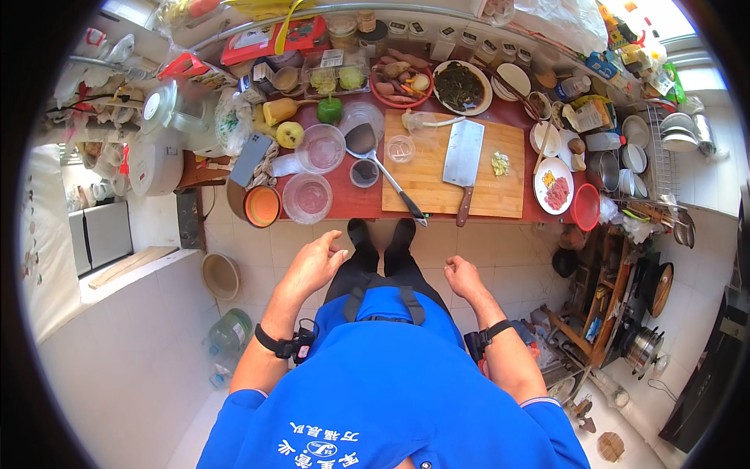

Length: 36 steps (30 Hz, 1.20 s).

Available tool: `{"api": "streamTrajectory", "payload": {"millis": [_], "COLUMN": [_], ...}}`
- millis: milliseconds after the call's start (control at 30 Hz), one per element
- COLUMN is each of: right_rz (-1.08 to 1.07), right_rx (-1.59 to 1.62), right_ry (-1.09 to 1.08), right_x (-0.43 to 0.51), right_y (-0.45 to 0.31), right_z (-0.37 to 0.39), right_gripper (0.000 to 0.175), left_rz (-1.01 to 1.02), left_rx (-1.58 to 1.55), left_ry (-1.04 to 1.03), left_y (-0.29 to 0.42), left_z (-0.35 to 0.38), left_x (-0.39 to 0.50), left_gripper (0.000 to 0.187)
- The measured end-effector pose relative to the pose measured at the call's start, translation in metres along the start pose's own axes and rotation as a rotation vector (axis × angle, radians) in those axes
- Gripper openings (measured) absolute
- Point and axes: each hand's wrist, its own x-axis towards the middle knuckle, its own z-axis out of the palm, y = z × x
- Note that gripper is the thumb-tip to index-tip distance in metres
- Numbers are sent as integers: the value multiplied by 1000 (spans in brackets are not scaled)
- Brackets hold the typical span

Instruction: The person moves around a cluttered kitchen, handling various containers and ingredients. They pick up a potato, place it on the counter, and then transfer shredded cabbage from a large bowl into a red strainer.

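My left hand [313, 261] hangs in the air before the table's front edge, thumb and index finger apart, holding nothing. Nearest to it is a clear plastic tub [307, 198]. My right hand [464, 277] is loosely curled, below the handle of a cleaver [463, 153], and nothing shows in it. The cleaver lies on a wooden cutting board [404, 187], its handle over the front edge. Chopped pale-green pieces [500, 163] sit right of the blade. A ladle [384, 167] rests across the board's left edge. A plate of raw minced meat [554, 186] stands at the right.
A red basin [585, 206] and an orange-lined bowl [262, 206] stand near the front edge. Behind are a green bell pepper [329, 109], a basket of root vegetables [401, 85] and a bowl of dark leaves [459, 88]. A bucket [221, 276] is on the floor.
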Motion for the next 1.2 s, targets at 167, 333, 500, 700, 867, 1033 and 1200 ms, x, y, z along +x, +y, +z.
{"api": "streamTrajectory", "payload": {"millis": [167, 333, 500, 700, 867, 1033, 1200], "right_rz": [-58, -153, -208, -221, 1, 0, 68], "right_rx": [-38, -44, -84, -40, 457, 558, 629], "right_ry": [2, 10, -28, -51, -181, 1, 59], "right_x": [6, 26, 57, 89, 135, 194, 236], "right_y": [14, 15, -5, -40, -76, -122, -156], "right_z": [-3, -19, -36, -50, -62, -71, -73], "right_gripper": [37, 37, 36, 36, 36, 36, 37], "left_rz": [-15, 12, 44, 43, 14, -40, -73], "left_rx": [-32, -76, -104, -162, -167, -253, -221], "left_ry": [0, 43, 103, 96, 8, 11, -10], "left_y": [8, 25, 39, 43, 27, 5, -12], "left_z": [14, 31, 47, 55, 53, 40, 25], "left_x": [1, 5, 34, 58, 60, 57, 60], "left_gripper": [48, 49, 49, 50, 50, 51, 51]}}
